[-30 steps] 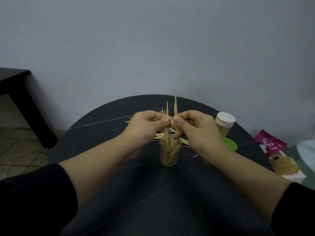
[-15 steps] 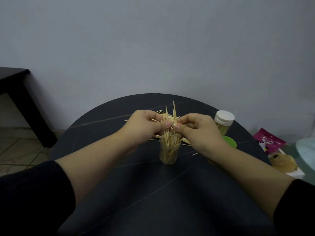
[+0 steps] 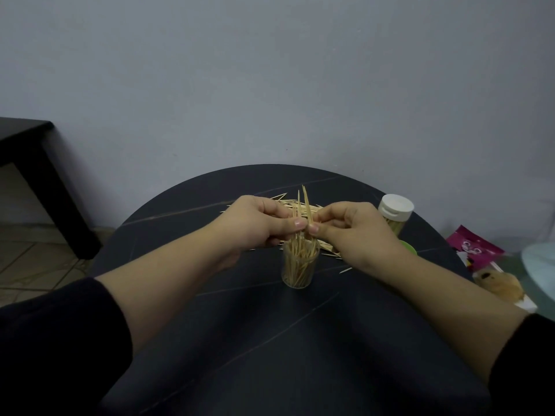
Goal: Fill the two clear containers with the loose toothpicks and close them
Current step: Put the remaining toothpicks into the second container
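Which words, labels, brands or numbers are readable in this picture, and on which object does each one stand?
No text can be read.
On the pink packet: a printed picture; any lettering is too blurred to read.
On the white-lidded container and the open container: no label visible.

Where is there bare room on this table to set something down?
Bare tabletop lies between the forearms, nearer you than the open container, and left of the left hand. Crowded: the loose pile farther back, and the right side by the capped container and green lid.
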